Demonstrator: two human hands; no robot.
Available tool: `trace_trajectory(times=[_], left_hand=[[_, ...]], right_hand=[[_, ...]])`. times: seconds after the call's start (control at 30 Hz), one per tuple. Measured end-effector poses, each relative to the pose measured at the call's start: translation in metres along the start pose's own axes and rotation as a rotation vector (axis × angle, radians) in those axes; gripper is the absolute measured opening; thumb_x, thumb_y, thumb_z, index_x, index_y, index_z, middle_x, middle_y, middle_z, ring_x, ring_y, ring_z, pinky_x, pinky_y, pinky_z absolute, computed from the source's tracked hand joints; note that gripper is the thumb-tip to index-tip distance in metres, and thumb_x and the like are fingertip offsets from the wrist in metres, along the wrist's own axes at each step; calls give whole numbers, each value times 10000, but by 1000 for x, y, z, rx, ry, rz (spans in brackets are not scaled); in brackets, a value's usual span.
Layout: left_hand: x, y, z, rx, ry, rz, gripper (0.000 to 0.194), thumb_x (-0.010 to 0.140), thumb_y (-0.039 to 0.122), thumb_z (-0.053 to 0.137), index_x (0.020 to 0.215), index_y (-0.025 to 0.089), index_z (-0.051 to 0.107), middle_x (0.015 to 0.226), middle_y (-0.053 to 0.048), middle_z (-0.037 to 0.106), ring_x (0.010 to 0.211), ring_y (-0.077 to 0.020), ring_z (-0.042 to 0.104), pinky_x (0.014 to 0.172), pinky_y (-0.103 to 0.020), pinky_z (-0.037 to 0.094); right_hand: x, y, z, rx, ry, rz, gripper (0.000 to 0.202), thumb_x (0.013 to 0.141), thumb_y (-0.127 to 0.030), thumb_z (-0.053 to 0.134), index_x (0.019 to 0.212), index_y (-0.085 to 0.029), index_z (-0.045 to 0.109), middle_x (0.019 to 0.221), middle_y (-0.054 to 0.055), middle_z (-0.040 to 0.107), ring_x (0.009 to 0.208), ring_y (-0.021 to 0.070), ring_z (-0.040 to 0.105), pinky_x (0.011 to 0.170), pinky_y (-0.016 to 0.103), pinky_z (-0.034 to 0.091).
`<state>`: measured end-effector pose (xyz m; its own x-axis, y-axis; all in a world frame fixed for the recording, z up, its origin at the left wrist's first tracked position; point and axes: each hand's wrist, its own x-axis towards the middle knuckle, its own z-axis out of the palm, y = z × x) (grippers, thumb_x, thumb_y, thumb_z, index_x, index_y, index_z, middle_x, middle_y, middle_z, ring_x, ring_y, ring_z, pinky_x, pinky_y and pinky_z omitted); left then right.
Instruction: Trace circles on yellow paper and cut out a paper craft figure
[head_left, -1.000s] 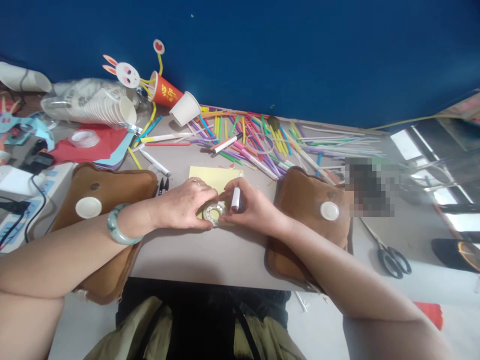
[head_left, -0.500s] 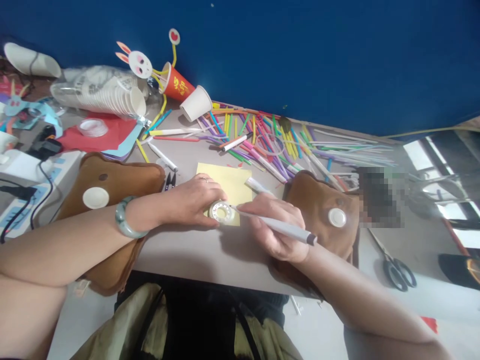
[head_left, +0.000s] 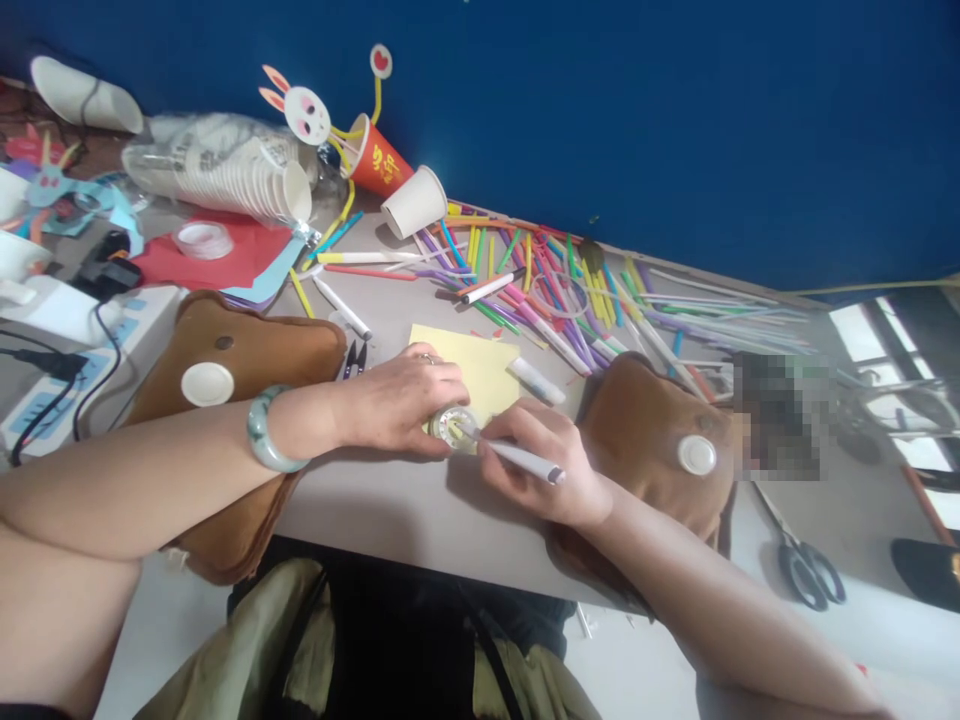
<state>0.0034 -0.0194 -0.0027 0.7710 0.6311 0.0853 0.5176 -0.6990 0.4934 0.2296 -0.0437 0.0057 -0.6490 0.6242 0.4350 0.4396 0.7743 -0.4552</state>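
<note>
A small tape roll lies over the lower edge of a yellow paper sheet. The fingers and thumb of my left hand are closed on its left side. In my right hand is a white marker, its tip pointing left at the roll's centre. Whether the tip touches the paper inside the ring cannot be made out. A white tube rests at the right side of the sheet.
Brown cushions flank the hands. Coloured straws spread behind. Stacked cups, a red cup and a white cup stand or lie back left. Scissors lie right; a power strip lies left.
The marker has moved from the roll's right edge to over its centre and tilts differently. The whole view has shifted slightly. My left hand still holds the roll.
</note>
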Motion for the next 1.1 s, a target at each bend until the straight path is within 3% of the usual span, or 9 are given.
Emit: trace_trajectory(times=[0.4,1.1], left_hand=[[0,-1,2,-11,11,12,258,802,422,690,870,181,628,901,-40,650,908,-229,591,965,-404,338],[0,1,-2,-62,-21,0,270,833,436,684,881,176,629,915,-46,656,922,-233,591,960,-402,336]], right_hand=[[-1,7,9,-10,5,-95,112,880,-189,601,771,-200,573,582,-6,597,516,140,519,534,279,401],[0,7,10,97,-37,-60,76,938,-192,591,863,-191,594,692,19,636,605,146,556,597,282,452]])
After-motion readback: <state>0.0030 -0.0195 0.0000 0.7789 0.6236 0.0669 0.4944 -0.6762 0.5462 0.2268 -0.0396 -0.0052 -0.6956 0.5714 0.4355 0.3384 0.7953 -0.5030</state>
